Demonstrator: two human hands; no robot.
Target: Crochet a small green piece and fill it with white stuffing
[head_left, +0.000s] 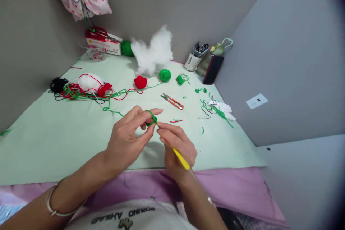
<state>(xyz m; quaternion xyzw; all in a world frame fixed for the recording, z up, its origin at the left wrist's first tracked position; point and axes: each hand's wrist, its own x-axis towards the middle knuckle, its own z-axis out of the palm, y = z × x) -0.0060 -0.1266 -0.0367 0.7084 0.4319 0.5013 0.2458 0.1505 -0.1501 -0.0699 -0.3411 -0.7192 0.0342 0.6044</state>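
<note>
Between the thumb and fingers of my left hand [128, 134] is a small piece of green crochet work [151, 119], with green yarn looped over the index finger. My right hand [179, 147] grips a crochet hook [181, 159] by its yellow handle; its tip end meets the green piece at my left fingertips. Whether the hook sits inside a stitch is too small to tell. Just beyond my hands lie orange-handled thread snips [174, 101]. A green yarn ball [165, 75] and a red yarn ball [140, 82] rest farther back.
Tangled red, green, black and white yarn [91, 88] lies at left. White stuffing [153, 52] stands at the back, near a box with red scissors [98, 33]. At right are a pen cup [192, 61], a bottle [203, 65], a phone [213, 70] and yarn scraps [219, 111].
</note>
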